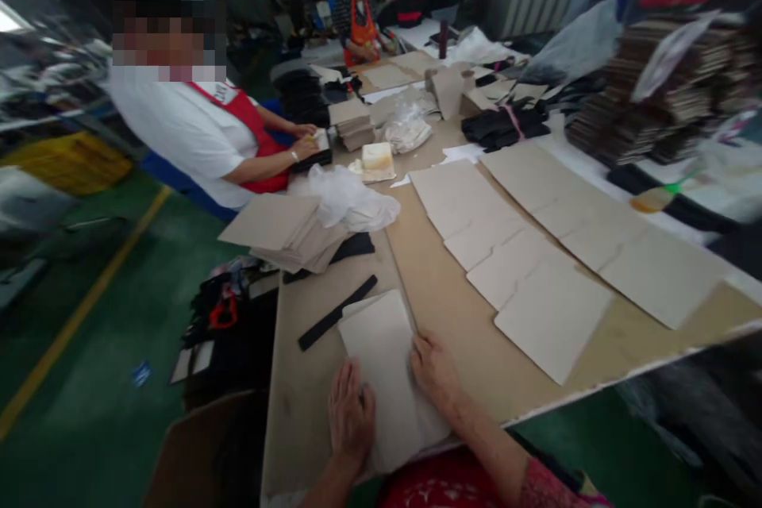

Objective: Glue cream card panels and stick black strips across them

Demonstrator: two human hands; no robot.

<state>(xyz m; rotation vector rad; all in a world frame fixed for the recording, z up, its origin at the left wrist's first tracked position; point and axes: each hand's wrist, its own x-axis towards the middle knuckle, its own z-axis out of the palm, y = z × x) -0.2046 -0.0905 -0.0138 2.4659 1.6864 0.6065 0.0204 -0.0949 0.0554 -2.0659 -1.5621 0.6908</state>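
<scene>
A small stack of beige boards [384, 373] lies at the near edge of the table, between my two hands. My left hand [351, 413] lies against the left side of the stack, fingers stretched out. At the right side, my right hand [434, 369] rests with its fingers bent on the board's edge; whether it grips the stack is unclear. A black strip [338, 313] lies just beyond, to the left. Overlapping beige boards [551, 309] are laid out in rows on the right of the table.
Another board pile [277, 226] stands at the table's left edge beside crumpled clear plastic [351, 194]. A person in a red apron [262, 135] sits at the left; another person [360, 24] is farther back. Tall stacked pieces [672, 87] stand at the right.
</scene>
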